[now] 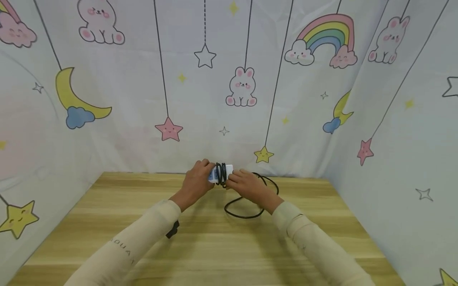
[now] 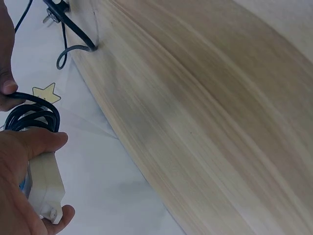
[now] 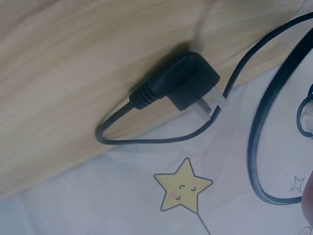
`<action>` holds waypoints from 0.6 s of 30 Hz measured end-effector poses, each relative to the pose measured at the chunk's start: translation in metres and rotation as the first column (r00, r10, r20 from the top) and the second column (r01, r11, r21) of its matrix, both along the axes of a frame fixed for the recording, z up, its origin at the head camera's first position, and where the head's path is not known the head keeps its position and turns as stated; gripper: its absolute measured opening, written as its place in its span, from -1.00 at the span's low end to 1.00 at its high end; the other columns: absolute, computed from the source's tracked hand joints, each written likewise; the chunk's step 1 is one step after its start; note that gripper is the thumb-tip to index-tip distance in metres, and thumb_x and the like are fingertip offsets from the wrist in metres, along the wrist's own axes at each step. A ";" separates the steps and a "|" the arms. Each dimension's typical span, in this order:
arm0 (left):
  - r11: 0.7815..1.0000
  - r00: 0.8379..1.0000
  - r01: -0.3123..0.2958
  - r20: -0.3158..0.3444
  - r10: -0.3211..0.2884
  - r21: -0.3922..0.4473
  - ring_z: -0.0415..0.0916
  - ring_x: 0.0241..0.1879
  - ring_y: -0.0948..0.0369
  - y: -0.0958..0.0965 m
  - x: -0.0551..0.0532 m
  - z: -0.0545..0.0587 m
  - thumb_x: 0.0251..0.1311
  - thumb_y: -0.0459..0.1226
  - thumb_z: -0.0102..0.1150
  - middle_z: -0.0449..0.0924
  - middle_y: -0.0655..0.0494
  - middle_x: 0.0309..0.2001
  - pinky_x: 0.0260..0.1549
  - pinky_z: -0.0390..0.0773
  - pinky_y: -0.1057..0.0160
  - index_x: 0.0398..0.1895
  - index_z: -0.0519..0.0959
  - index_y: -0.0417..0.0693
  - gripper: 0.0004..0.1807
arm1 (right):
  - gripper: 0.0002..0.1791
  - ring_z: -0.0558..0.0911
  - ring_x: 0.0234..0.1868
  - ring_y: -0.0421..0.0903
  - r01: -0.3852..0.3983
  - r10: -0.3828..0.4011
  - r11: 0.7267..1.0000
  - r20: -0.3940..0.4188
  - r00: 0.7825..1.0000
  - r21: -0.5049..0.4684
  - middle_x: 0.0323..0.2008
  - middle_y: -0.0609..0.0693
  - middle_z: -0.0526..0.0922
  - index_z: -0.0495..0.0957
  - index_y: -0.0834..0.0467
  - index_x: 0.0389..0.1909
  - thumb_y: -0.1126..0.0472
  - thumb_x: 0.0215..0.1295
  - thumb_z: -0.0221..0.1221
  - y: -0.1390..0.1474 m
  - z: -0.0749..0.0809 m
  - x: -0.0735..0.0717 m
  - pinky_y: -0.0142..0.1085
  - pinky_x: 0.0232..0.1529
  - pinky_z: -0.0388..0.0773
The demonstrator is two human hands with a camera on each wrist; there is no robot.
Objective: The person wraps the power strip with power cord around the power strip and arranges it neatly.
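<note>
A white power adapter (image 1: 212, 176) with a blue-marked label is held above the back of the table. Several turns of black cord (image 1: 221, 174) are wound around its middle. My left hand (image 1: 195, 179) grips one end of the adapter; in the left wrist view its thumb lies against the coils (image 2: 32, 117). My right hand (image 1: 250, 186) is at the other end, pinching the cord close to the windings. From there the loose cord (image 1: 243, 217) loops down behind and below the right hand. In the right wrist view, a black plug (image 3: 188, 81) with metal prongs hangs at the cord's end or lies by the table.
The wood-grain table (image 1: 222, 254) meets a white cloth backdrop (image 1: 132, 95) printed with stars, bunnies and moons, close behind both hands. Cloth also rises on the left and right sides. A small black object (image 1: 172, 230) shows beside the left sleeve.
</note>
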State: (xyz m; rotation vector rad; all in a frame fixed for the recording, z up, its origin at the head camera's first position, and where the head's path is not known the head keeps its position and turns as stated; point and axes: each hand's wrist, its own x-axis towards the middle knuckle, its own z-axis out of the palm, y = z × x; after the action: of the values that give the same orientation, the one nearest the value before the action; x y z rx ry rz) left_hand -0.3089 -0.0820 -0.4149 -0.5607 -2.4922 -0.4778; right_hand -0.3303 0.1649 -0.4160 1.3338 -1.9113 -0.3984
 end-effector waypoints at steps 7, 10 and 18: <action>0.998 0.999 0.042 0.001 -0.042 -0.036 0.67 0.02 -0.06 -0.001 0.000 0.003 0.04 -0.37 0.79 0.69 -0.10 0.09 -0.23 0.84 -0.09 0.31 0.71 -0.17 -0.30 | -0.78 0.44 -0.22 -0.13 -0.031 0.031 1.000 -0.003 1.000 -0.007 -0.20 -0.11 0.62 0.63 0.05 -0.02 0.00 0.55 0.34 0.005 0.010 -0.002 -0.28 -0.14 0.48; 0.995 0.996 0.083 0.027 -0.082 -0.047 0.67 0.00 -0.04 -0.004 -0.002 0.002 0.03 -0.37 0.79 0.69 -0.07 0.07 -0.19 0.84 -0.07 0.30 0.72 -0.16 -0.30 | -0.77 0.39 -0.23 -0.12 -0.046 0.046 0.999 -0.016 0.999 0.010 -0.21 -0.09 0.59 0.59 0.07 -0.02 0.00 0.58 0.30 0.006 0.014 -0.004 -0.27 -0.13 0.48; 0.985 0.980 0.175 0.094 -0.175 0.009 0.66 0.06 -0.02 -0.014 -0.004 0.002 -0.02 -0.38 0.81 0.72 -0.06 0.11 0.04 0.80 -0.08 0.29 0.72 -0.14 -0.27 | -0.73 0.38 -0.27 -0.13 -0.168 0.171 0.983 0.032 0.985 -0.077 -0.27 -0.08 0.55 0.56 0.08 -0.12 -0.01 0.52 0.38 0.005 0.020 -0.011 -0.25 -0.17 0.45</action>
State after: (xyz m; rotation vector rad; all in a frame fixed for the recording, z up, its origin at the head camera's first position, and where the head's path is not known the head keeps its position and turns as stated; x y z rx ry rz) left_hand -0.3134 -0.0960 -0.4131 -0.7780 -2.5437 -0.5843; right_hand -0.3410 0.1699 -0.3962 1.4506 -1.8083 -0.2166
